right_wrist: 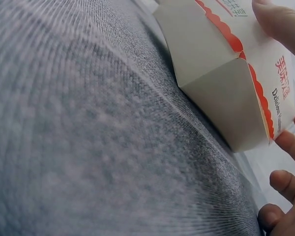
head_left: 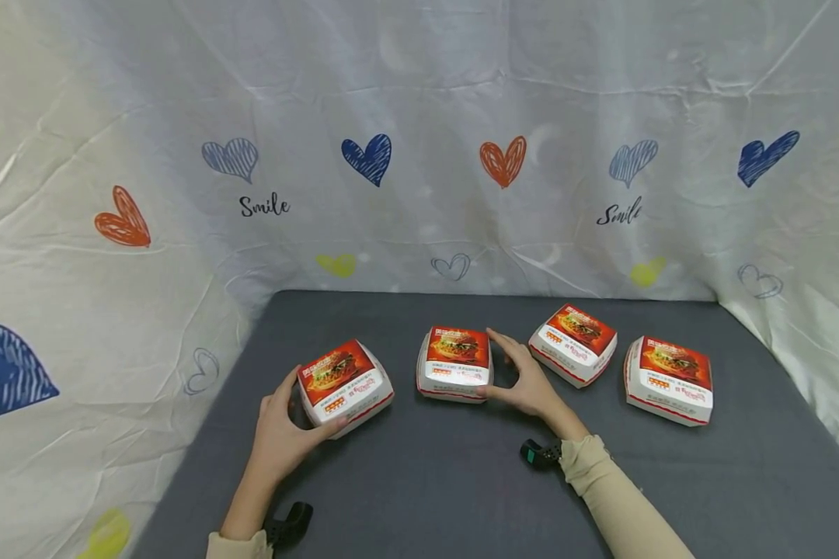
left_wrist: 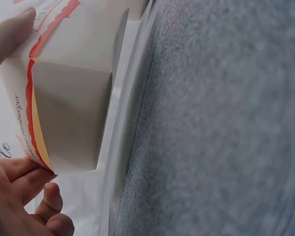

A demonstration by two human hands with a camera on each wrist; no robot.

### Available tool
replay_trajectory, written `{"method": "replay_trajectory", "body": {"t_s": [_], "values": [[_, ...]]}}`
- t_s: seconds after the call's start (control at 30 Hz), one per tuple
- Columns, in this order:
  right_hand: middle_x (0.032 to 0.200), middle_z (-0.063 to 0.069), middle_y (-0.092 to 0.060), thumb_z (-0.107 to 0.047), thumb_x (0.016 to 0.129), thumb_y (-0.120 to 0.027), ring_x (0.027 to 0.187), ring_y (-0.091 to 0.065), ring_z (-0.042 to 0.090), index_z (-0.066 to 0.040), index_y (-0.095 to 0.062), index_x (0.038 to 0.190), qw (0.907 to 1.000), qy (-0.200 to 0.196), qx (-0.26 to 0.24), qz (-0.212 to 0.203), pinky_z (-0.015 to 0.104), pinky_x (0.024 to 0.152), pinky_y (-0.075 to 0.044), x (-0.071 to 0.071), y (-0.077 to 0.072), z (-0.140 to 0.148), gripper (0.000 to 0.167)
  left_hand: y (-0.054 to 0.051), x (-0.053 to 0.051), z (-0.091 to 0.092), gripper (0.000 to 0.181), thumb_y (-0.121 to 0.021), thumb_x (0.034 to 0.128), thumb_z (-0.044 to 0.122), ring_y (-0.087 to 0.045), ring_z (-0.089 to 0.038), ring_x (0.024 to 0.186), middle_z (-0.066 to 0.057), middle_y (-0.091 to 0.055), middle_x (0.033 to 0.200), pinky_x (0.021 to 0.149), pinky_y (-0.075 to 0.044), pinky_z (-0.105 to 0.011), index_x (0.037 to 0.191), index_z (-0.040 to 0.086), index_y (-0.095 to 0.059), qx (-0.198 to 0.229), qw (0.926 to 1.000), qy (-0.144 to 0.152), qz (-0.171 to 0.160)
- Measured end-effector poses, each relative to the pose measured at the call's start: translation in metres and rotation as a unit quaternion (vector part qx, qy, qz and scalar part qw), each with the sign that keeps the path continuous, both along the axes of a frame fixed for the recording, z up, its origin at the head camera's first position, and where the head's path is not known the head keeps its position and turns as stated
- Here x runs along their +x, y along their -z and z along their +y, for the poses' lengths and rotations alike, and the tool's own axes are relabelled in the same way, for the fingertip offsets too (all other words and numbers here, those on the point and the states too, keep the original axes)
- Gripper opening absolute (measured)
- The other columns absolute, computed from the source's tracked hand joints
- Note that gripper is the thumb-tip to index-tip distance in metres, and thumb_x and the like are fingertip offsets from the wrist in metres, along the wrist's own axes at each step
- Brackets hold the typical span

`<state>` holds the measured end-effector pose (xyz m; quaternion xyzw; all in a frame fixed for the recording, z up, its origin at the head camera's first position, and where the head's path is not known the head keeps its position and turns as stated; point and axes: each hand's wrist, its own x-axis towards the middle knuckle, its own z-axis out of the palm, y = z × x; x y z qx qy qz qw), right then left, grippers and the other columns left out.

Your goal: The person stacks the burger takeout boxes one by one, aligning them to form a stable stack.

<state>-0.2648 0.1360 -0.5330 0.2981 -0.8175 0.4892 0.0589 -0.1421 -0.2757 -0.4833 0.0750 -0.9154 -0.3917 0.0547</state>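
Observation:
Four red and white burger boxes are in the head view. My left hand point(head_left: 280, 435) grips the leftmost box point(head_left: 346, 384) by its left side, thumb at the near edge and fingers at the far left corner. That box point(left_wrist: 71, 105) looks closed in the left wrist view, its lower edge off the cloth. My right hand point(head_left: 531, 384) holds the second box point(head_left: 457, 363) from its right side, thumb in front and a finger at the back corner. In the right wrist view the same box point(right_wrist: 211, 83) is low over the grey cloth; whether it touches is unclear.
Two more boxes stand right of my right hand, one farther back point(head_left: 573, 345) and one at the far right point(head_left: 669, 380). The grey table point(head_left: 426, 489) is backed by a white curtain point(head_left: 433, 93) printed with hearts. Black bands are on both wrists.

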Motion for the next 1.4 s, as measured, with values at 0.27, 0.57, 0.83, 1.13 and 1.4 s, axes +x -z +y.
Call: {"method": "replay_trajectory", "body": {"t_s": [0.27,0.57,0.83,1.13,1.4], "values": [[0.142,0.017,-0.053,-0.063,0.085,-0.082,0.115,-0.051,0.029,-0.019,-0.037,0.166,0.9995,0.012,0.009,-0.03,0.056,0.096,-0.041,0.01,0.001,-0.001,0.103,0.0,0.004,-0.002,0.124,-0.093,0.0774,0.052,-0.039,-0.034,0.122,-0.02,-0.047,0.148,0.095,-0.043,-0.055,0.17,0.011,-0.021,-0.001,1.0,0.002,-0.001],[0.117,0.015,-0.051,-0.07,0.083,-0.08,0.101,-0.043,0.026,-0.018,-0.039,0.166,0.9995,0.016,-0.006,-0.026,0.047,0.084,-0.035,0.009,0.0,-0.001,0.106,-0.006,0.004,-0.001,0.124,-0.093,0.077,0.051,-0.039,-0.035,0.126,-0.02,-0.045,0.152,0.096,-0.043,-0.057,0.17,0.01,-0.022,-0.003,0.9999,0.004,0.012],[0.164,0.016,-0.042,-0.075,0.083,-0.076,0.111,-0.047,0.028,-0.01,-0.035,0.167,0.9998,0.011,0.004,-0.018,0.054,0.093,-0.04,0.007,0.002,-0.002,0.113,-0.012,0.006,0.0,0.123,-0.094,0.0765,0.05,-0.04,-0.035,0.125,-0.021,-0.044,0.15,0.094,-0.044,-0.055,0.17,0.011,-0.023,-0.008,0.9997,0.008,0.021],[0.168,0.016,-0.038,-0.056,0.084,-0.087,0.115,-0.049,0.03,-0.012,-0.038,0.166,0.9994,0.019,0.007,-0.029,0.056,0.096,-0.042,0.01,-0.003,0.003,0.105,-0.026,0.006,0.007,0.121,-0.095,0.0758,0.048,-0.041,-0.031,0.118,-0.02,-0.047,0.143,0.085,-0.046,-0.049,0.17,0.014,-0.026,-0.009,0.9979,0.032,0.057],[0.169,0.015,-0.037,-0.058,0.085,-0.085,0.113,-0.049,0.029,-0.011,-0.037,0.166,0.9995,0.01,0.019,-0.024,0.054,0.094,-0.042,0.009,-0.005,0.002,0.105,-0.039,0.013,0.014,0.121,-0.098,0.0733,0.044,-0.041,-0.03,0.115,-0.018,-0.05,0.138,0.081,-0.044,-0.046,0.168,0.013,-0.03,-0.018,0.9955,0.042,0.083]]}}
